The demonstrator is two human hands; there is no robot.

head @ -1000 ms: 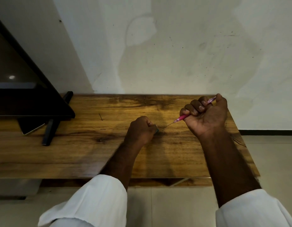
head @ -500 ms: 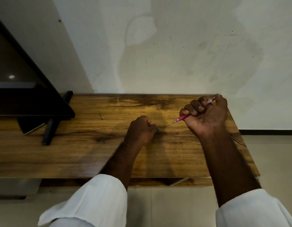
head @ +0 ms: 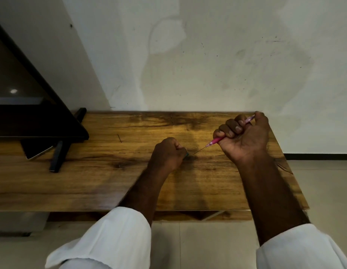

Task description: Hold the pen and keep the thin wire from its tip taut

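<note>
Gripping a slim pink plastic needle-tipped tool, the right hand stays near the wooden desk's far right corner; the left hand pinches a small green piece.

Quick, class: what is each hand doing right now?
Left hand: fingers curled round a small, mostly hidden teal thing.
Right hand: grips a pink tool.

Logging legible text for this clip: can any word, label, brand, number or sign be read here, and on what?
None can be read: the pink needle-tipped tool in the right hand, the black flat screen and the wooden table show no lettering.
</note>
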